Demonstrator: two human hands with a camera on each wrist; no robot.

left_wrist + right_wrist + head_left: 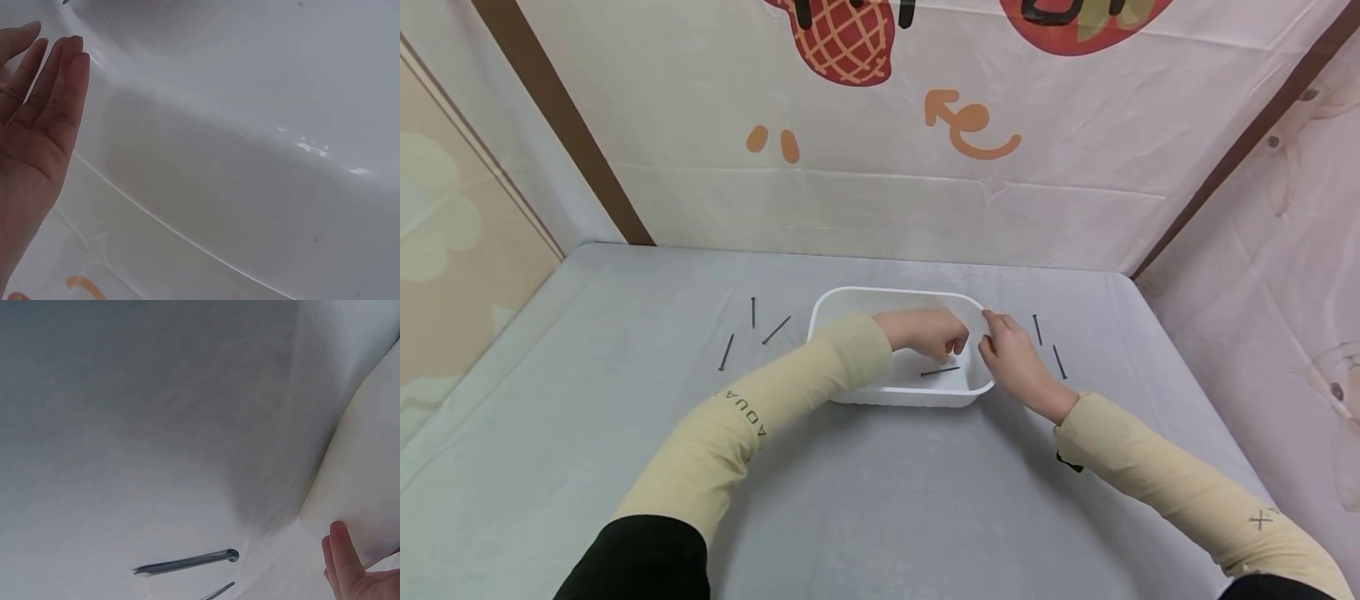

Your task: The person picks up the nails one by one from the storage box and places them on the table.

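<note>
A white plastic tray (857,297) with rounded corners sits on the table. Inside it lies one dark nail (940,372) near the front wall. My left hand (931,333) hangs in the tray above that nail, and the left wrist view shows its fingers fairly straight with nothing seen between them. At the tray's right end, my right hand (1018,362) holds the wall, thumb over the rim and fingers (344,550) along the outside. Close to it lie two nails, one nearer (1059,362) and one farther (1037,329).
Three more nails lie left of the tray: one upright in view (753,312), one slanted (776,329), one nearer (726,352). A grey cloth covers the table (880,500). A printed white curtain (880,208) hangs behind its back edge.
</note>
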